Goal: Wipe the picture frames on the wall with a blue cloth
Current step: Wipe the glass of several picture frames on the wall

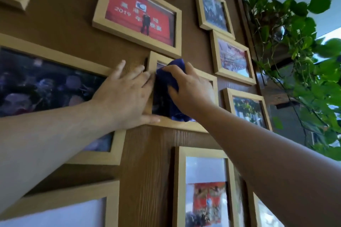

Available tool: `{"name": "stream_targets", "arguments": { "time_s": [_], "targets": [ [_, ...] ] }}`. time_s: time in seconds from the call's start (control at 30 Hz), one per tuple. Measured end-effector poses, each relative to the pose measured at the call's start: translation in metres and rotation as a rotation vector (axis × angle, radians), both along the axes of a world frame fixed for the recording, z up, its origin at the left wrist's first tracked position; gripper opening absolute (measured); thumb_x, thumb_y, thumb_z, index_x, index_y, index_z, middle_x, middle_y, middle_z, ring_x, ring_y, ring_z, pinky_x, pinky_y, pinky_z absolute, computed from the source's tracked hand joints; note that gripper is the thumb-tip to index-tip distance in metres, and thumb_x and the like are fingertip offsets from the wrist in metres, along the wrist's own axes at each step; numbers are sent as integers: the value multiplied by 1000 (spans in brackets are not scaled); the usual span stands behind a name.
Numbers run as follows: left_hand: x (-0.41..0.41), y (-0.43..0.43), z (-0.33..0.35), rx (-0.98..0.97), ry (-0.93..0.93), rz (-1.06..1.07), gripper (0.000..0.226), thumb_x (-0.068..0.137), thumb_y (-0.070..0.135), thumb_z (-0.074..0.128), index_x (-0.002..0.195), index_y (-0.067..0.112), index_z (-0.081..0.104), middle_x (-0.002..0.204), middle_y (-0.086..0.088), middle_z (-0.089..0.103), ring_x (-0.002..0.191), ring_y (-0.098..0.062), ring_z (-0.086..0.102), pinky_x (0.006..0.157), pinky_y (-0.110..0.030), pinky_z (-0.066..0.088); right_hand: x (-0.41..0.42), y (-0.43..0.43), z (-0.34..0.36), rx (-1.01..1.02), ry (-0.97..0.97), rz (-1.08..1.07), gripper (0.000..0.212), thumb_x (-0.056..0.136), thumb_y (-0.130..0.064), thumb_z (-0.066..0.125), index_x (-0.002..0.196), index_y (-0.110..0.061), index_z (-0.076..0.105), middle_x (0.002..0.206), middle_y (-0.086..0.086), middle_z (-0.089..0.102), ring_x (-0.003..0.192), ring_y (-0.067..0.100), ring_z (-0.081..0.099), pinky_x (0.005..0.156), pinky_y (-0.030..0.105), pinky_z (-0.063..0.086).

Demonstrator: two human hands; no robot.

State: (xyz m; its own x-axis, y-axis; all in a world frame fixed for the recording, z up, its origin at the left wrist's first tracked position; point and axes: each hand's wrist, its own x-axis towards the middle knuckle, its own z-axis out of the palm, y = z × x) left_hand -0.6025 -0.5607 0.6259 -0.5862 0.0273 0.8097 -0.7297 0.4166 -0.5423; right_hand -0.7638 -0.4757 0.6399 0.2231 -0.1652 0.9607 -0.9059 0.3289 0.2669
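Note:
Several light wooden picture frames hang on a brown wood-grain wall. My right hand (190, 88) presses a bunched blue cloth (170, 77) against the glass of the small middle frame (184, 127). My left hand (127, 94) lies flat with fingers spread over that frame's left edge and the wall beside it, thumb along the frame's lower rim. Above hangs a frame with a red photo (137, 12). A large dark photo frame (46, 83) is at the left, partly behind my left forearm.
More frames surround the hands: three stacked at the right (232, 57), one below the middle (204, 188), one at the lower left (64, 206). A trailing green plant (302, 46) hangs on dark shelves at the wall's right edge.

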Motion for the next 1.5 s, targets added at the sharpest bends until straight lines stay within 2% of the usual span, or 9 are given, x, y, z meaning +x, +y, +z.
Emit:
{"name": "stream_targets", "arguments": {
  "time_s": [0.1,0.23,0.4,0.53,0.73,0.87,1.1,1.23,1.5],
  "targets": [
    [0,1,1,48,4,4,105,74,84,27,150,13,11,162,-4,9,147,-22,-2,118,-55,3,3,-11,8,17,39,-17,41,91,-34,48,130,-32,38,113,5,45,80,19,51,61,35,47],
    [-2,5,1,68,2,-7,103,75,82,32,150,14,12,161,-5,9,147,-23,-2,118,-56,4,-22,-1,6,31,47,-87,40,92,-35,48,131,-31,39,117,5,46,84,22,52,57,32,39],
    [-6,3,1,65,7,-36,106,74,81,38,150,13,8,161,-7,8,147,-24,0,118,-56,3,-78,23,-1,-47,-223,-230,36,91,-39,43,127,-36,35,119,4,46,82,26,56,58,38,49],
    [-6,-2,0,40,28,-76,108,73,83,39,149,13,10,160,-7,10,146,-24,3,118,-56,4,-90,25,-5,-67,-336,-229,35,91,-38,43,125,-32,37,118,7,48,81,26,55,54,33,43],
    [-8,-2,-3,60,13,-71,110,72,84,37,150,13,5,161,-9,4,147,-25,-1,118,-57,3,-27,7,-5,160,-59,-21,43,91,-39,49,130,-38,33,127,-3,40,84,10,44,59,22,37],
    [-10,-1,-4,66,29,-76,109,73,82,39,150,13,4,162,-9,2,147,-25,-1,118,-56,4,-16,5,-11,241,130,-49,43,90,-36,51,131,-35,37,125,0,42,86,9,39,66,25,36],
    [-13,-4,-5,62,55,-71,113,70,84,40,150,12,5,162,-10,1,147,-25,0,117,-56,4,-90,40,-29,127,-136,-313,41,89,-39,47,128,-36,36,121,-1,46,84,19,54,63,34,50],
    [-13,-5,-4,59,41,-58,115,69,85,38,149,10,7,162,-10,1,147,-25,-1,117,-56,3,-95,41,-37,122,-194,-313,40,89,-38,48,127,-35,36,118,-1,46,79,17,51,61,32,48],
    [-11,0,-3,83,23,-62,110,71,84,38,150,13,8,162,-10,2,147,-25,0,118,-56,4,-19,16,-38,340,261,-121,43,88,-40,42,130,-32,41,115,2,51,79,9,45,60,25,40]
  ]
}}
